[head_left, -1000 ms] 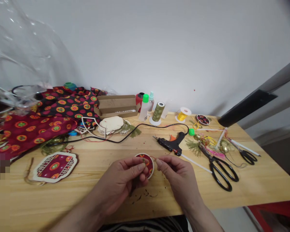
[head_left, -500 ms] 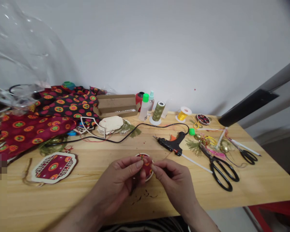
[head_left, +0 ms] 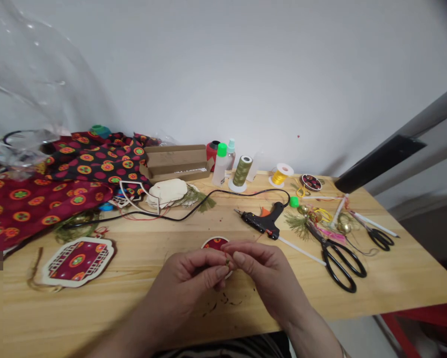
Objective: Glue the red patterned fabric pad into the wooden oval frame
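Observation:
Above the front middle of the table, my left hand (head_left: 193, 278) is closed in a pinch at a tiny greenish and red piece (head_left: 227, 259), too small to make out. My right hand (head_left: 266, 271) is pinched against the same spot, its fingertips touching those of my left hand; what it grips is hidden. Behind and below the fingers lies a round ornament (head_left: 214, 242) with dark red patterned cloth and a pale rim, partly covered by the hands. Small dark scraps (head_left: 223, 302) lie on the wood just in front of it.
A black glue gun (head_left: 262, 222) with its cord lies behind my right hand. Large black scissors (head_left: 338, 263) are at the right. On the left sits a framed cloth ornament (head_left: 77, 261) beside patterned fabric (head_left: 40, 204). Bottles, an olive thread spool (head_left: 241, 171) and an open box (head_left: 176, 164) stand behind.
My right hand has moved left, closing the gap to my left hand, so the fingertips now meet. The view has shifted slightly.

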`<act>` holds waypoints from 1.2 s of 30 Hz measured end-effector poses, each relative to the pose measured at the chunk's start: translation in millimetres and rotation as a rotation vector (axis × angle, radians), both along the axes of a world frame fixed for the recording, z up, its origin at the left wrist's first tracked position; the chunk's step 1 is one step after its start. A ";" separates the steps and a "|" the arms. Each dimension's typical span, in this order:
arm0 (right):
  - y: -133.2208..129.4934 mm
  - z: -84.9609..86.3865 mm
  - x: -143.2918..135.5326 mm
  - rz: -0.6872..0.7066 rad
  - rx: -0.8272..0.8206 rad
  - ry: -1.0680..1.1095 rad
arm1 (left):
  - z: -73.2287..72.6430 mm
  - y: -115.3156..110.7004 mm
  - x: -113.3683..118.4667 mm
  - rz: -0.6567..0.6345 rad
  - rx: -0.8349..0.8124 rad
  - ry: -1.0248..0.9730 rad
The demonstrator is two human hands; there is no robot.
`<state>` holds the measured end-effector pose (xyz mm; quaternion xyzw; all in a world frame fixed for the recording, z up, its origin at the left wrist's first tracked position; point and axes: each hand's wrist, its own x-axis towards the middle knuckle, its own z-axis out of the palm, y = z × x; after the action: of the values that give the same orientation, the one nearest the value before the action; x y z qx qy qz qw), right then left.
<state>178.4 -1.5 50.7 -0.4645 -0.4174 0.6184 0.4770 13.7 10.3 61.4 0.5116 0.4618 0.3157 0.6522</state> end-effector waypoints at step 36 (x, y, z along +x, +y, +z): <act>-6.9 -4.8 -1.9 -0.163 0.579 -0.721 | -8.1 -0.6 0.9 0.222 -0.298 -0.201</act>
<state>176.4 -8.4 46.0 -0.5287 -0.6742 0.2362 0.4584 14.6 9.7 53.3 0.3216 0.4895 0.3631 0.7247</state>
